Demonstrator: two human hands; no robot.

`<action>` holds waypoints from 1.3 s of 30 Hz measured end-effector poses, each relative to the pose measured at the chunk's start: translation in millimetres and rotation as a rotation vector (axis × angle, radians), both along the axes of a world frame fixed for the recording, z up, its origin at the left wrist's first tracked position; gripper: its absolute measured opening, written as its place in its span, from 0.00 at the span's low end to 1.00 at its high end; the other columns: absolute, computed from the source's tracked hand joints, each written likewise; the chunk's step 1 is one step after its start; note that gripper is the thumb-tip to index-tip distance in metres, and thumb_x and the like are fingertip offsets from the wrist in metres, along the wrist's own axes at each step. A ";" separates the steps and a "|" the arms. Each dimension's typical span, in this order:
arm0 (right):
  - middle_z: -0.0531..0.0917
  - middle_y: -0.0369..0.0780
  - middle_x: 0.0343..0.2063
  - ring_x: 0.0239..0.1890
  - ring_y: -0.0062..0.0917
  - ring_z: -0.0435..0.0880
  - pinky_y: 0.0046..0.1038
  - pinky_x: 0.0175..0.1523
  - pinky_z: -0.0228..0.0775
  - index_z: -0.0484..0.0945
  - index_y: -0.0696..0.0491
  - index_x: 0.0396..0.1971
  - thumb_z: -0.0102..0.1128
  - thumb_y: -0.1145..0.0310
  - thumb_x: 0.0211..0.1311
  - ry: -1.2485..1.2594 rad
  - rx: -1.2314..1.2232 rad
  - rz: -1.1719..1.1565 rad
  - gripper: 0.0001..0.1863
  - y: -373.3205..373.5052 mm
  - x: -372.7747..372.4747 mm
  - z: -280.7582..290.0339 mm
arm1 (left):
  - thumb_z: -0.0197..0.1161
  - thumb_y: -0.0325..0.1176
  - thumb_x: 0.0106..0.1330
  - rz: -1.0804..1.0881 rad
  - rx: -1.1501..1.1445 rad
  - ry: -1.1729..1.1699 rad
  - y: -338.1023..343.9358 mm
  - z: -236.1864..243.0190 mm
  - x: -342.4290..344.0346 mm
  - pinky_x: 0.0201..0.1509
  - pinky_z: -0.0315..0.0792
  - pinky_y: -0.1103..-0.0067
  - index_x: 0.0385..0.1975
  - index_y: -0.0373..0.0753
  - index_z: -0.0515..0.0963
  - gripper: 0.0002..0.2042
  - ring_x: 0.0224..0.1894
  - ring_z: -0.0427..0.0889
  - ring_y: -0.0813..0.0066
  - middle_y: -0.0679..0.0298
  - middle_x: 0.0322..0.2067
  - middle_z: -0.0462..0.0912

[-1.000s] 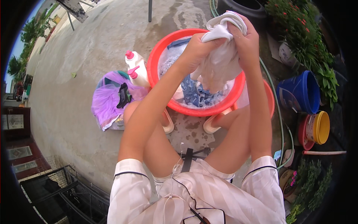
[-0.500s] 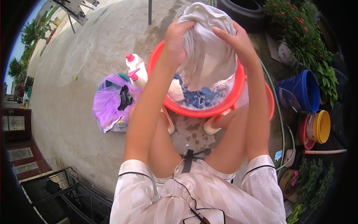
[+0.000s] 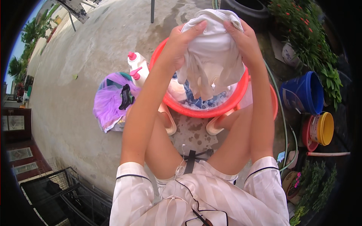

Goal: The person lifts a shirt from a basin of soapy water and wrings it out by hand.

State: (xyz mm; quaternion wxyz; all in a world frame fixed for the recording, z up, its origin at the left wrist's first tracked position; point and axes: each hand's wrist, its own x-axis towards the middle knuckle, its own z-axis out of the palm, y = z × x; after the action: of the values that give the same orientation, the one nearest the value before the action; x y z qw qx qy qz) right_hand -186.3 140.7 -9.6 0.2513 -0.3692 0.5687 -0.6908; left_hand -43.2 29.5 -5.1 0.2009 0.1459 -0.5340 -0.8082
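A wet white garment hangs over the red basin, held up between my two hands. My left hand grips its upper left edge, thumb on top. On the opposite edge my right hand is closed the same way. Its lower folds droop toward the suds. Blue patterned cloth and some pale cloth lie in the soapy water. Left of the basin stand two white bottles with pink tops, a pump bottle and a capped bottle.
A tub with purple tulle and a black item sits at the left. On the right are a blue bucket, a yellow bucket, a green hose and potted plants. A tire lies at the far side.
The garment has come slightly lower and spread wider between my hands, its lower folds now hanging nearer the water. Both hands have shifted their grip along its upper edge.
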 end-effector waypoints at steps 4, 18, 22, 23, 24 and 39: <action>0.78 0.34 0.39 0.39 0.16 0.74 0.20 0.46 0.66 0.73 0.58 0.48 0.61 0.68 0.55 -0.029 0.100 0.242 0.20 12.0 -1.1 7.8 | 0.63 0.41 0.59 0.141 0.112 0.186 -15.3 -3.8 0.0 0.46 0.71 0.79 0.42 0.35 0.73 0.18 0.40 0.77 0.77 0.64 0.37 0.78; 0.82 0.41 0.34 0.37 0.22 0.79 0.26 0.46 0.68 0.79 0.56 0.42 0.63 0.58 0.51 0.584 0.669 0.517 0.21 5.2 -0.6 -43.5 | 0.51 0.45 0.67 0.238 0.061 0.231 -36.1 -9.5 -0.1 0.51 0.71 0.77 0.44 0.36 0.73 0.17 0.44 0.77 0.73 0.62 0.42 0.78; 0.80 0.35 0.32 0.34 0.19 0.77 0.22 0.41 0.68 0.77 0.56 0.41 0.53 0.61 0.61 0.205 0.480 0.225 0.15 4.1 -6.1 -28.6 | 0.50 0.45 0.68 0.295 0.052 0.256 -41.0 -3.2 5.1 0.51 0.70 0.77 0.44 0.35 0.72 0.18 0.45 0.76 0.74 0.62 0.43 0.77; 0.80 0.34 0.31 0.33 0.18 0.76 0.22 0.40 0.67 0.76 0.56 0.41 0.53 0.62 0.61 0.028 0.327 0.145 0.15 3.9 -11.9 -31.7 | 0.49 0.45 0.68 0.276 0.032 0.259 -41.7 -2.1 6.0 0.52 0.69 0.77 0.44 0.35 0.72 0.18 0.45 0.76 0.74 0.63 0.43 0.77; 0.79 0.33 0.31 0.33 0.18 0.75 0.21 0.39 0.66 0.75 0.56 0.41 0.52 0.63 0.61 -0.148 0.173 0.065 0.14 2.2 -13.8 -31.6 | 0.49 0.45 0.68 0.276 0.032 0.261 -42.1 -3.6 4.6 0.52 0.69 0.77 0.44 0.35 0.72 0.18 0.45 0.76 0.74 0.63 0.43 0.77; 0.79 0.36 0.34 0.35 0.18 0.75 0.24 0.42 0.68 0.74 0.53 0.46 0.63 0.61 0.52 0.182 0.523 0.298 0.21 11.7 14.9 -10.2 | 0.49 0.45 0.68 0.332 0.029 0.192 -37.4 1.8 -1.9 0.46 0.73 0.77 0.41 0.35 0.73 0.17 0.41 0.78 0.75 0.62 0.39 0.79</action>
State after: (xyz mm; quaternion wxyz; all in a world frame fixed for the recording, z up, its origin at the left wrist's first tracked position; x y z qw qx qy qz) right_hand -171.4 152.4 -19.9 0.3841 -0.4315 0.6869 -0.4409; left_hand -45.1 -8.0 -3.4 0.3794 0.1571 -0.4692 -0.7818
